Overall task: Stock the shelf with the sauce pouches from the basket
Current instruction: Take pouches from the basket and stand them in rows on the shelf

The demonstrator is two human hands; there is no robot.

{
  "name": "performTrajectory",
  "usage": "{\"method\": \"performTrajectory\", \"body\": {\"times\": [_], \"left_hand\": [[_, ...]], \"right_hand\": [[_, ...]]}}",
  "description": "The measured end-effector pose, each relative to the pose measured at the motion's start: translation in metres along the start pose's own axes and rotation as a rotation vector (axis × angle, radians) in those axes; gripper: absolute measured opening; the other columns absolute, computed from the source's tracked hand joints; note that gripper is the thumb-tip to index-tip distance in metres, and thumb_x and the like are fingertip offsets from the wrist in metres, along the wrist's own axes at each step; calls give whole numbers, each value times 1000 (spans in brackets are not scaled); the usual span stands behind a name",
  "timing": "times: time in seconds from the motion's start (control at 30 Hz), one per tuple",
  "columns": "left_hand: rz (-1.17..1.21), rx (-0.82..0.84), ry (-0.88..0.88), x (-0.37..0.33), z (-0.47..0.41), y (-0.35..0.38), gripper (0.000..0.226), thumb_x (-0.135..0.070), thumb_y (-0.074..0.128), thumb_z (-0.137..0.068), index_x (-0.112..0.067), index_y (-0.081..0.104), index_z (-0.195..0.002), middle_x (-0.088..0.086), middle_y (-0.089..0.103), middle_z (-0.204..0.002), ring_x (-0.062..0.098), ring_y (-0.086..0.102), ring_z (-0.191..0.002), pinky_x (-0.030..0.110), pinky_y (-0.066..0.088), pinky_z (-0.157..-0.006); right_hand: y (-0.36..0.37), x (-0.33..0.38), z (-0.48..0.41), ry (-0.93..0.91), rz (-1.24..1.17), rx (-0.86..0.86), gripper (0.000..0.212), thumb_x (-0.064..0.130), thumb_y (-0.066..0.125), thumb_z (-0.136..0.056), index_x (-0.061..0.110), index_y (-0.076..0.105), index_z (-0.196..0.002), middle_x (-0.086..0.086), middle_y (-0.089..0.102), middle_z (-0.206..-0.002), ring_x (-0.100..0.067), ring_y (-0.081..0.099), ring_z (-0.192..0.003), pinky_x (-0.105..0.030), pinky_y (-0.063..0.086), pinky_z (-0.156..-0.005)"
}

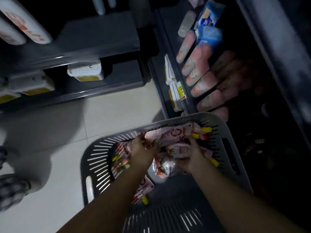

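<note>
Down in the lower middle of the head view, your left grip (pixel 143 152) and right grip (pixel 193 157) both curl round sauce pouches (pixel 168 133) in the basket (pixel 96 157). The shelf (pixel 168 34) at upper right holds a stocked row (pixel 202 81). I'd guess plenty's left.

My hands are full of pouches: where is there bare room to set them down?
Bare: floor tiles between the basket and the left shelf; the basket's near end. Crowded: the pouch row on the right shelf, up to the blue packs. Beside it, too dark to tell.
</note>
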State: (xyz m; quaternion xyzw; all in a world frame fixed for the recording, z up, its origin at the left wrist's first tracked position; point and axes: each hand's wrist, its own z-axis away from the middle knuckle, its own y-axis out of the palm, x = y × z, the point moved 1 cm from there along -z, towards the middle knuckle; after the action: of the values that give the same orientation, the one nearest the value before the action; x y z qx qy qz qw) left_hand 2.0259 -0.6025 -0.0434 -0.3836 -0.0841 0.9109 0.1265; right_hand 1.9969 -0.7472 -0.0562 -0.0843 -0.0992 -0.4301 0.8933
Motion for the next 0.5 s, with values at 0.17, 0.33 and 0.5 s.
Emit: {"method": "performTrajectory", "body": {"times": [0.17, 0.33, 0.5], "left_hand": [[67, -70, 27, 13, 3, 6, 30, -11, 75, -76, -9, 58, -100, 3, 56, -110, 22, 55, -100, 31, 49, -78], [23, -2, 305, 13, 11, -5, 32, -13, 81, -66, -17, 50, -58, -6, 61, -100, 14, 58, -100, 34, 45, -82], [-615, -182, 903, 12, 46, -33, 20, -29, 61, -69, -12, 67, -77, 4, 52, -108, 23, 45, -97, 29, 38, -75]], "right_hand": [[-2, -6, -4, -8, -121, -76, 39, 34, 51, -90, 7, 53, -120, -15, 60, -100, -30, 56, -106, -46, 44, -102], [-6, 4, -4, 43, -101, -44, 32, 31, 51, -85, 7, 62, -103, -19, 63, -106, -37, 59, -101, -55, 48, -90], [-8, -2, -2, -16, -56, -87, 36, 35, 53, -87, 8, 62, -109, -18, 64, -109, -37, 60, -105, -56, 48, -92]]}}
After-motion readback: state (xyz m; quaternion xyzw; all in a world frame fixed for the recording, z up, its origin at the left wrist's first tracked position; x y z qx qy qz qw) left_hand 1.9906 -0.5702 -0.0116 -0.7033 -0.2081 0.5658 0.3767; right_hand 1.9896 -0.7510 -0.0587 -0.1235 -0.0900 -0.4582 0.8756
